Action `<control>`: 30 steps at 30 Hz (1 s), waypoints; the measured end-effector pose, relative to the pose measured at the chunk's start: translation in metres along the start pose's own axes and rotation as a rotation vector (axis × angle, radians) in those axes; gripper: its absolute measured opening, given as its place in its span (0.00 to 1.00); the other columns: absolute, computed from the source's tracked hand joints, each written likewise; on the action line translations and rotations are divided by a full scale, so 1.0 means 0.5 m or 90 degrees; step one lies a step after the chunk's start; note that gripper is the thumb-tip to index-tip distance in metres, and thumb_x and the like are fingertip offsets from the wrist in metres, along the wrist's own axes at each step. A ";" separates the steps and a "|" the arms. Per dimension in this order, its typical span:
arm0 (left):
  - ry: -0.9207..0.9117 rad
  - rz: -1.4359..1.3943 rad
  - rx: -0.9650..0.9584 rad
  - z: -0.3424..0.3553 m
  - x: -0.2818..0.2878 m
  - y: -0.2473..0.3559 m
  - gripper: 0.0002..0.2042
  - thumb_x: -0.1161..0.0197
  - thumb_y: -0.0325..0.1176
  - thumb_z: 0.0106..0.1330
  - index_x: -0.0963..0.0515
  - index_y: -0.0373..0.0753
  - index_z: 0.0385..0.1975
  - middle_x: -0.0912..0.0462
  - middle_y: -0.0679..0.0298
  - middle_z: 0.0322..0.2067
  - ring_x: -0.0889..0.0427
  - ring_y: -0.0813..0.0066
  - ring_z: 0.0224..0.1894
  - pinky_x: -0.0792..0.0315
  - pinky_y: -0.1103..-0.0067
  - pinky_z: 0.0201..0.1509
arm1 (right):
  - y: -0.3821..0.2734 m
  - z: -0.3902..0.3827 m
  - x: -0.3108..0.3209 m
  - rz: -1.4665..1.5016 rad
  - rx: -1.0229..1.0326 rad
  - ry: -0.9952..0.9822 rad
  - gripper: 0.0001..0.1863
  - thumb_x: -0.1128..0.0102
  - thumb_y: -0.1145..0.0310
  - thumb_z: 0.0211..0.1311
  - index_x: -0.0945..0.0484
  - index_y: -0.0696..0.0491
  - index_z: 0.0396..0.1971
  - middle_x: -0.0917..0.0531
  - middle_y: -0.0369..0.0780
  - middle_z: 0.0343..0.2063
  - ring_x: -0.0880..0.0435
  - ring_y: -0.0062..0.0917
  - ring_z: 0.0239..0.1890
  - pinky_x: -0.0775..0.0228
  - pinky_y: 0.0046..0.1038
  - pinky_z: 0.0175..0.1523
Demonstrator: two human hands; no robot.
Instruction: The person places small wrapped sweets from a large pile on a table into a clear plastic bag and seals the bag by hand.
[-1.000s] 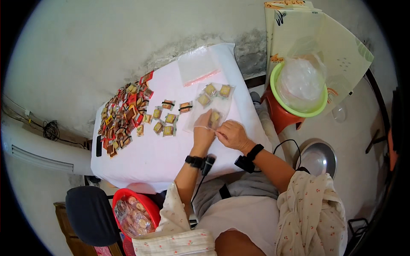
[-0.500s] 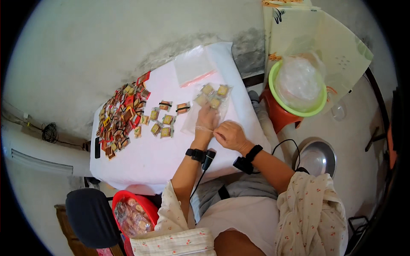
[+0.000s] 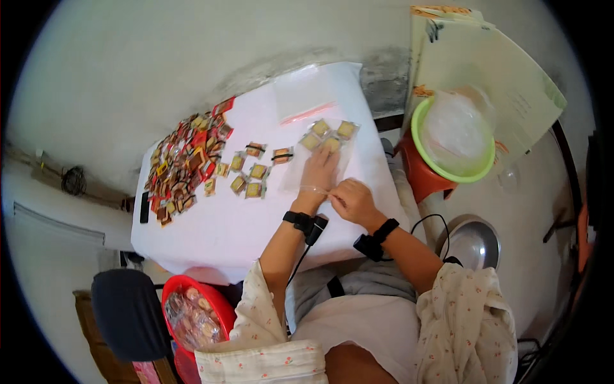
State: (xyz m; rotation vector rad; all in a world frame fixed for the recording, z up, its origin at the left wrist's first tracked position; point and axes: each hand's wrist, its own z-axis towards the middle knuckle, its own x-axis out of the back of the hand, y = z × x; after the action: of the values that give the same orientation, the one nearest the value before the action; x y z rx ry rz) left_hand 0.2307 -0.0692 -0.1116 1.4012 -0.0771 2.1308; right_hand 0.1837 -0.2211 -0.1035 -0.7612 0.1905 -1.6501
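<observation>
A clear plastic bag (image 3: 295, 176) lies flat on the white-covered table, with several small wrapped biscuits (image 3: 346, 130) at its far end. My left hand (image 3: 320, 169) is inside the bag up to the wrist. Its fingers stretch forward, and the tips touch the nearest biscuit. At the bag's mouth, beside my left wrist, my right hand (image 3: 354, 200) is closed, pinching the plastic edge. Left of the bag sit several loose wrapped biscuits (image 3: 258, 171), including two with dark bands (image 3: 282, 155).
A large heap of wrapped snacks (image 3: 185, 163) covers the table's left side, near a black phone (image 3: 144, 208). Flat empty bags (image 3: 304, 96) lie at the far edge. A green basin (image 3: 419, 137) stands right, a red bucket (image 3: 224, 301) lower left, a metal bowl (image 3: 476, 243) on the floor.
The view has shifted slightly. My left fingers reach a little farther into the bag and look straighter, and the biscuits inside sit closer together. My right hand keeps its pinch at the bag's mouth.
</observation>
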 end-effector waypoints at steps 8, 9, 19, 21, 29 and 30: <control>-0.003 -0.156 0.141 -0.159 0.129 0.040 0.05 0.42 0.27 0.59 0.21 0.35 0.33 0.21 0.53 0.42 0.26 0.53 0.49 0.31 0.65 0.52 | 0.014 -0.005 0.006 -0.035 -0.021 -0.003 0.06 0.37 0.75 0.46 0.26 0.52 0.20 0.27 0.40 0.18 0.26 0.35 0.23 0.34 0.33 0.31; 0.069 -0.131 0.206 -0.187 0.141 0.018 0.06 0.41 0.27 0.59 0.22 0.35 0.35 0.21 0.53 0.41 0.26 0.52 0.48 0.31 0.65 0.51 | 0.013 -0.002 0.005 -0.034 -0.011 -0.001 0.06 0.37 0.75 0.46 0.26 0.52 0.20 0.27 0.40 0.18 0.26 0.35 0.23 0.34 0.33 0.30; 0.169 0.141 0.484 -0.224 0.196 -0.095 0.30 0.30 0.41 0.51 0.32 0.33 0.52 0.26 0.45 0.46 0.29 0.46 0.49 0.34 0.61 0.53 | 0.005 0.001 0.005 -0.044 -0.018 -0.004 0.06 0.36 0.76 0.46 0.27 0.53 0.20 0.27 0.39 0.18 0.26 0.33 0.23 0.34 0.31 0.31; 0.145 0.139 0.493 -0.226 0.190 -0.099 0.31 0.30 0.41 0.51 0.32 0.33 0.53 0.27 0.44 0.48 0.29 0.46 0.50 0.34 0.61 0.54 | 0.005 0.002 0.007 -0.039 -0.017 -0.009 0.07 0.36 0.76 0.46 0.27 0.53 0.20 0.26 0.39 0.18 0.26 0.33 0.23 0.34 0.31 0.31; 0.011 -0.025 0.460 -0.224 0.239 -0.112 0.33 0.31 0.36 0.51 0.34 0.36 0.59 0.32 0.47 0.56 0.29 0.48 0.56 0.31 0.66 0.57 | 0.009 -0.003 0.008 -0.038 -0.022 0.001 0.06 0.36 0.76 0.46 0.27 0.53 0.20 0.27 0.40 0.18 0.26 0.34 0.23 0.34 0.32 0.30; 0.010 -0.025 0.459 -0.227 0.235 -0.124 0.33 0.31 0.36 0.51 0.34 0.36 0.59 0.32 0.47 0.56 0.29 0.48 0.56 0.31 0.66 0.57 | 0.010 -0.005 0.009 -0.035 -0.020 0.011 0.06 0.36 0.76 0.46 0.27 0.53 0.20 0.27 0.40 0.18 0.26 0.34 0.23 0.34 0.32 0.30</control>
State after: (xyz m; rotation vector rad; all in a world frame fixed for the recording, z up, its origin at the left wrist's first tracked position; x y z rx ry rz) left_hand 0.1350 0.0733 -0.0777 1.7367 0.7884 2.2327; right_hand 0.1861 -0.2270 -0.1064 -0.7819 0.2104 -1.7104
